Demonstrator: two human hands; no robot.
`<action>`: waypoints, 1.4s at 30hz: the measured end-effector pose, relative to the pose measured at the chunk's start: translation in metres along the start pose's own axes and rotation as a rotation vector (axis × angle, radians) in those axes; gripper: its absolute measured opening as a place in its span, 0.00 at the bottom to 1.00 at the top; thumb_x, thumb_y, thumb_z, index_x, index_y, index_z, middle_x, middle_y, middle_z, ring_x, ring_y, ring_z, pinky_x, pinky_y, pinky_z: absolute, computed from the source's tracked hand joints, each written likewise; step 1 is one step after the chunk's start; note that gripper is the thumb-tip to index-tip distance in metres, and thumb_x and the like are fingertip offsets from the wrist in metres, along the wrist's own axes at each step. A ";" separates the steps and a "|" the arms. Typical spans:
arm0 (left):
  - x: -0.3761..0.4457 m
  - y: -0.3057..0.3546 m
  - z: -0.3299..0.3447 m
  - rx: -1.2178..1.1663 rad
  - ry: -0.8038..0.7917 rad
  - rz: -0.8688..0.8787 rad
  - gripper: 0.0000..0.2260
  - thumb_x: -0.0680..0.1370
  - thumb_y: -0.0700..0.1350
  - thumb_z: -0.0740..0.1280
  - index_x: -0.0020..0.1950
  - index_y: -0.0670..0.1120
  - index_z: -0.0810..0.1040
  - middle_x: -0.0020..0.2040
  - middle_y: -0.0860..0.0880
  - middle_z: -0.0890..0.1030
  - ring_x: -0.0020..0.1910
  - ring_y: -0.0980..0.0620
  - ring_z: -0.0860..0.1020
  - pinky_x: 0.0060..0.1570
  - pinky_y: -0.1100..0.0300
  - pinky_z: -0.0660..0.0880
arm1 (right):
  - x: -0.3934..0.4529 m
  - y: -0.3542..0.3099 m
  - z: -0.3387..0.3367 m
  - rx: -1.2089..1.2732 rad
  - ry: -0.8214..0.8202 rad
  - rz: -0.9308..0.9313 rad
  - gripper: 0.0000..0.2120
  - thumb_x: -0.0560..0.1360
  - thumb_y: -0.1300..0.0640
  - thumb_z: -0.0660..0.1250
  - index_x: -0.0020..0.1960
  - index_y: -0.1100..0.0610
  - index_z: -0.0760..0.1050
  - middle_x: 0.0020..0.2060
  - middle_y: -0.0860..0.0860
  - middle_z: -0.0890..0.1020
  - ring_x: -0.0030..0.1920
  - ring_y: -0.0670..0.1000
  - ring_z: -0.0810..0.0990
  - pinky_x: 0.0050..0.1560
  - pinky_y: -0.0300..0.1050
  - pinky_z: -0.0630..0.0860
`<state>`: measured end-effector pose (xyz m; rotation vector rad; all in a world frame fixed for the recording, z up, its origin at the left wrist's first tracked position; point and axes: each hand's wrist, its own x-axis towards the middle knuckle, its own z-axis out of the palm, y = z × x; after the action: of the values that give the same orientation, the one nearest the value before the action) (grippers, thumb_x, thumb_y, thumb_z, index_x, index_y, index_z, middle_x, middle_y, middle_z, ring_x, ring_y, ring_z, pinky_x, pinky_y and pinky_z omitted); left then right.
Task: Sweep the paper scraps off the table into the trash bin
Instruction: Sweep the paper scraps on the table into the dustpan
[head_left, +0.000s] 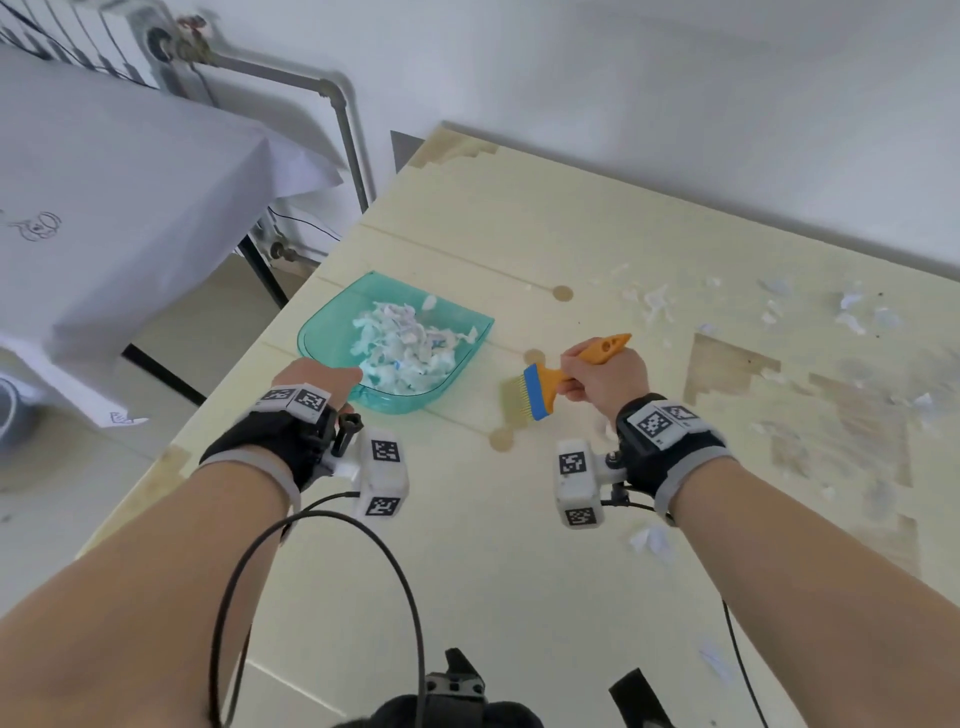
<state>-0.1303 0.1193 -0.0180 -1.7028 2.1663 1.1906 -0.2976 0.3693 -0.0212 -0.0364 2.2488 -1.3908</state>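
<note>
A translucent teal dustpan (332, 317) lies on the pale yellow table (467, 545), heaped with white paper scraps (405, 348). My left hand (317, 376) holds the dustpan at its near left edge; its fingers are hidden behind the pan wall. To the right, my right hand (605, 382) grips the orange handle of a small brush (543, 387) with a blue band, its bristles pointing down-left just above the table. More paper scraps (654, 301) lie scattered over the table's right side.
A second table draped in white paper (104, 208) stands to the left across a gap of floor. Grey pipes (343, 119) run along the wall behind. A grey round object (10, 410) sits on the floor at far left. Cables hang from my wrist devices.
</note>
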 end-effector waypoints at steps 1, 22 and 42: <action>0.001 0.000 0.001 -0.003 0.004 0.001 0.13 0.76 0.51 0.65 0.38 0.42 0.74 0.36 0.44 0.83 0.29 0.48 0.76 0.41 0.58 0.73 | 0.002 0.000 -0.008 -0.057 0.047 -0.014 0.08 0.74 0.63 0.66 0.37 0.55 0.76 0.32 0.56 0.81 0.36 0.56 0.82 0.44 0.48 0.82; -0.018 0.051 0.025 0.344 0.451 0.168 0.17 0.73 0.47 0.65 0.59 0.41 0.72 0.60 0.41 0.71 0.61 0.41 0.68 0.56 0.47 0.69 | 0.024 -0.005 -0.056 -0.301 0.257 -0.034 0.11 0.75 0.59 0.62 0.38 0.61 0.78 0.37 0.60 0.84 0.43 0.62 0.83 0.51 0.57 0.79; -0.015 0.072 0.069 0.767 0.054 0.418 0.11 0.73 0.48 0.68 0.53 0.47 0.80 0.51 0.50 0.82 0.52 0.49 0.79 0.52 0.56 0.78 | 0.023 0.005 0.039 0.276 -0.252 0.055 0.04 0.74 0.65 0.67 0.40 0.59 0.77 0.33 0.58 0.80 0.29 0.52 0.80 0.32 0.40 0.81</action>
<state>-0.2115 0.1789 -0.0213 -0.9955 2.5949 0.2560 -0.3001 0.3326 -0.0480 -0.0530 1.8282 -1.5600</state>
